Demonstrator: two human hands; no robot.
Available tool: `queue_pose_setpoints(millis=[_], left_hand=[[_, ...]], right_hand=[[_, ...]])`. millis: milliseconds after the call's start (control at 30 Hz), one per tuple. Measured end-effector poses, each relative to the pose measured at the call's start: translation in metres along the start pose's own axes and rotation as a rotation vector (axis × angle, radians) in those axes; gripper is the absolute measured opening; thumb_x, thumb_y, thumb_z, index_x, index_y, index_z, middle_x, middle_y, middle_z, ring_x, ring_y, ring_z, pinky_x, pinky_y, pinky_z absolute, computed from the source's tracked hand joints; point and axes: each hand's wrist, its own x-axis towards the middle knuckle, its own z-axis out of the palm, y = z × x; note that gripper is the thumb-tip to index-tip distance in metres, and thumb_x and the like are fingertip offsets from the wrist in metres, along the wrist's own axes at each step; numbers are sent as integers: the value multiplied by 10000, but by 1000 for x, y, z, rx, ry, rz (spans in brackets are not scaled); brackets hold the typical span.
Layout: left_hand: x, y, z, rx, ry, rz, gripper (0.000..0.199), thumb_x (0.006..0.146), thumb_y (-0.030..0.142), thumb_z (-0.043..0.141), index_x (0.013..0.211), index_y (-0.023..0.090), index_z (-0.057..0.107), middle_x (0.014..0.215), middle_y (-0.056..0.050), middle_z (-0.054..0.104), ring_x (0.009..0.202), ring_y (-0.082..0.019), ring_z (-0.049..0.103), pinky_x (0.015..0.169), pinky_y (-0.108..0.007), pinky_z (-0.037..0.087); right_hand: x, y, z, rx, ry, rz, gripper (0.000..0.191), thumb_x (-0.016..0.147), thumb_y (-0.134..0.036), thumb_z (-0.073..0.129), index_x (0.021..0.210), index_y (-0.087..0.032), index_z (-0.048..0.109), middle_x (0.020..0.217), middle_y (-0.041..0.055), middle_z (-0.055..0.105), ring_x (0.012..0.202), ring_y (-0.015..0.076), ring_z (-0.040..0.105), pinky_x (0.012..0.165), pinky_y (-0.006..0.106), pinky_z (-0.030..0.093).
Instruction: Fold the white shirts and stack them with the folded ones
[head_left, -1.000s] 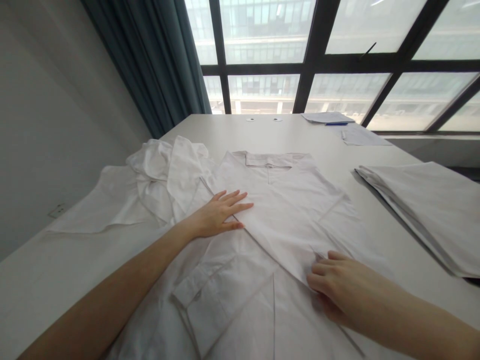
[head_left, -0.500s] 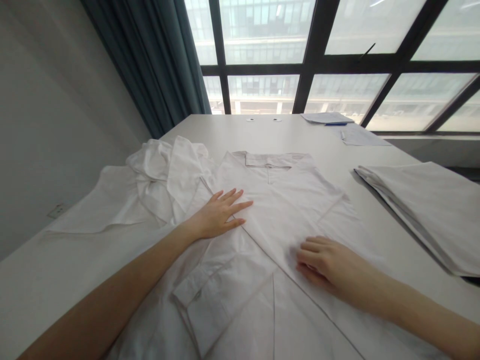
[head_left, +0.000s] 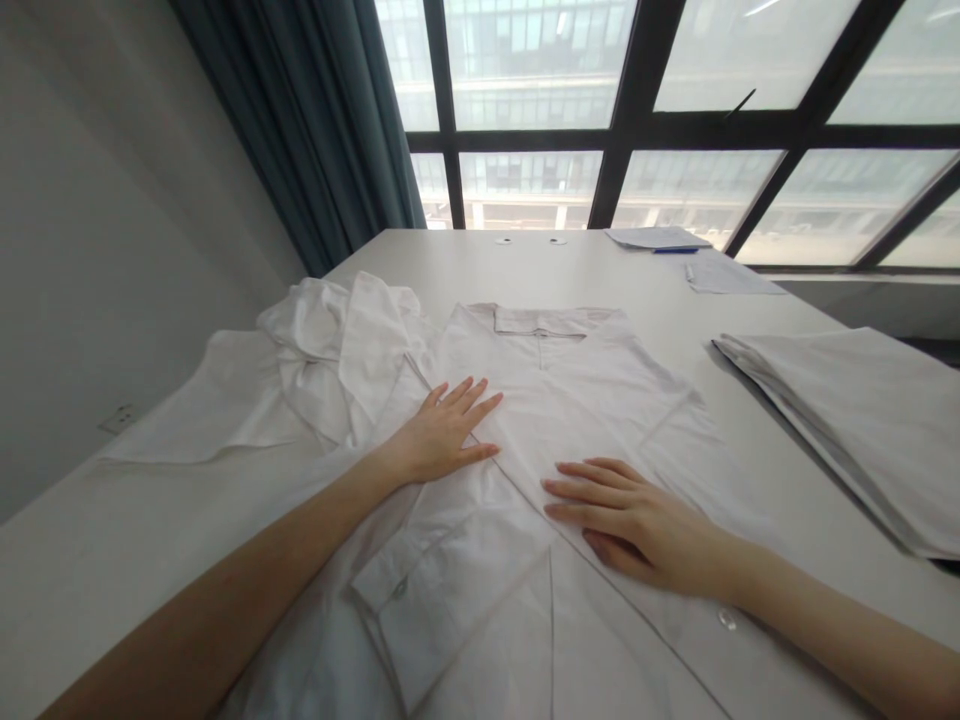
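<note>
A white shirt (head_left: 570, 390) lies spread on the table, its collar (head_left: 540, 320) at the far end. My left hand (head_left: 450, 430) rests flat on the shirt's left side, fingers spread, over a long folded edge. To the right and nearer me, my right hand (head_left: 630, 515) lies palm down on the cloth with its fingers stretched toward the left. A buttoned cuff (head_left: 401, 590) of a folded-in sleeve shows in front of my left hand. Neither hand grips anything.
Crumpled white cloth (head_left: 307, 350) lies left of the shirt. On the right sits folded white cloth (head_left: 862, 410) with a dark edge beneath. Papers (head_left: 660, 238) and a blue pen (head_left: 675, 250) are at the back of the white table (head_left: 442, 260), near the windows.
My right hand has moved left across the shirt, and its curled fingers have straightened out on the cloth. My left hand has stayed almost in place.
</note>
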Motion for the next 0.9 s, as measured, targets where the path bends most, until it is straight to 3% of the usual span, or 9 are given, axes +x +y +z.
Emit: queue_pose_setpoints(millis=[167,433,700,800,900], left_hand=[[-3,5,-1,12,55,21,563,1014,460,334,1517,208,317,1591,-141,269,1481,-278,211,1179,-506,156],[-11,34,-10,-74,-19,342,520,1017,414,399,1514,291,306,1613,-68,219,1486,-227,203,1198,-432,148],[-14,37,-9,-120,-37,412,524,1016,421,406,1519,335,287,1625,-77,150,1491,-257,171,1200,-465,129],[-17,42,-12,-130,-57,422,546,1015,428,407,1529,311,267,1625,-89,145,1494,-252,154,1203,-454,127],[-19,46,-15,-157,-104,453,564,1016,449,390,1540,307,237,1627,-98,125,1498,-256,125,1204,-465,124]], right_hand=[[1,-3,-5,47,-35,-46,447,934,-171,462,1363,-243,566,1345,76,621,1388,211,406,1129,458,336],[1,-4,0,16,11,-95,406,930,-154,466,1309,-204,603,1292,80,658,1352,192,457,1124,418,351],[1,-8,-1,70,66,-139,360,901,-136,469,1206,-186,653,1198,87,709,1289,179,528,1099,392,386],[1,-9,-3,73,123,-186,358,864,-106,454,1148,-180,660,1119,82,740,1162,173,629,1084,387,401],[-1,-10,-4,83,236,-213,345,811,-94,458,1077,-178,659,930,63,774,914,162,721,1053,392,426]])
